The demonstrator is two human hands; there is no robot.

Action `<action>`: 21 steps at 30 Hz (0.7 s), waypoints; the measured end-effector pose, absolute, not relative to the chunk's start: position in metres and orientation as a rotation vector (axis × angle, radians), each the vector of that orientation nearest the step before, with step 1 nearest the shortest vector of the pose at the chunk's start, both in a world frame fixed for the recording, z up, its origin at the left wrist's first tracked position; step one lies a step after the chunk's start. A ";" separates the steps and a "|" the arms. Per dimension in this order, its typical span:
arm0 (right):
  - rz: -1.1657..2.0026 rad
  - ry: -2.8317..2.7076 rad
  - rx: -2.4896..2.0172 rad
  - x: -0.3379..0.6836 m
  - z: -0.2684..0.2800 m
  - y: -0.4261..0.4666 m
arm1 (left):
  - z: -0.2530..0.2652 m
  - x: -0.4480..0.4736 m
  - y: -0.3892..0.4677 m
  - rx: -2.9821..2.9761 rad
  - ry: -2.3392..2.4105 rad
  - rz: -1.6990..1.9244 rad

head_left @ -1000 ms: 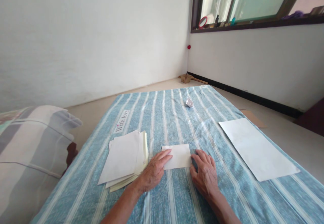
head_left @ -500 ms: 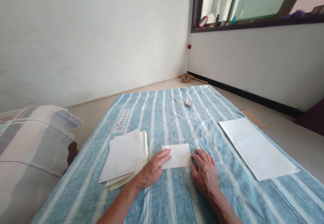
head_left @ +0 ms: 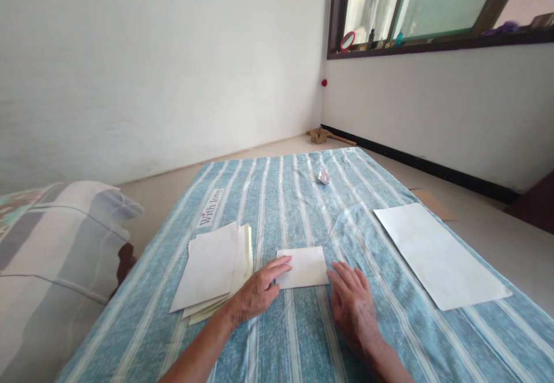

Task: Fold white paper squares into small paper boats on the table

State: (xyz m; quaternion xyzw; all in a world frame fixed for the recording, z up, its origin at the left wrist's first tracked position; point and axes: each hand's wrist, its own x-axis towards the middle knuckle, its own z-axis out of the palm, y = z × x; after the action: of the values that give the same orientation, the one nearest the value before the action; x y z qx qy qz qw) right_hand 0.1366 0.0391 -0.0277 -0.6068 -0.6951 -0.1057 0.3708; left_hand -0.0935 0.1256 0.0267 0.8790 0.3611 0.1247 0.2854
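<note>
A small white rectangle of paper point(head_left: 305, 266), perhaps folded, lies flat on the blue striped cloth point(head_left: 277, 216). My left hand point(head_left: 262, 288) rests its outstretched fingertips on the paper's left edge. Just off the right edge is my right hand point(head_left: 354, 299), its fingers extended and nothing held in them. To the left of my left hand lies a loose stack of paper point(head_left: 208, 267), white sheets over yellowish ones. A larger white sheet point(head_left: 437, 256) with rounded corners lies flat toward the cloth's right side.
A crumpled shiny wrapper point(head_left: 324, 176) sits toward the far end of the cloth. Bedding point(head_left: 73, 256) stands at the left. A small cardboard box point(head_left: 319, 135) is on the floor in the corner, below a window point(head_left: 437, 8) with items along its sill.
My right hand has drawn slightly back and down, away from the paper's right edge. My left hand stays on the paper's left side. The view has tilted slightly.
</note>
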 end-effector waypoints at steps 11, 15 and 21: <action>-0.141 -2.215 -1.485 0.107 -0.030 0.028 | 0.003 -0.071 0.064 2.802 1.120 0.221; -0.098 -2.229 -1.494 0.108 -0.031 0.027 | -0.003 -0.080 0.064 2.830 1.083 0.201; -0.116 -2.209 -1.511 0.108 -0.031 0.024 | 0.006 -0.081 0.066 2.833 1.060 0.217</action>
State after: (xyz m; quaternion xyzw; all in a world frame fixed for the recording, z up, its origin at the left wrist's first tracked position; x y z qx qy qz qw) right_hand 0.1084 0.0239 -0.0308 -0.5489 -0.8027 -0.0421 0.2293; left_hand -0.0811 0.0660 0.0058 0.9328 0.3490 0.0716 0.0544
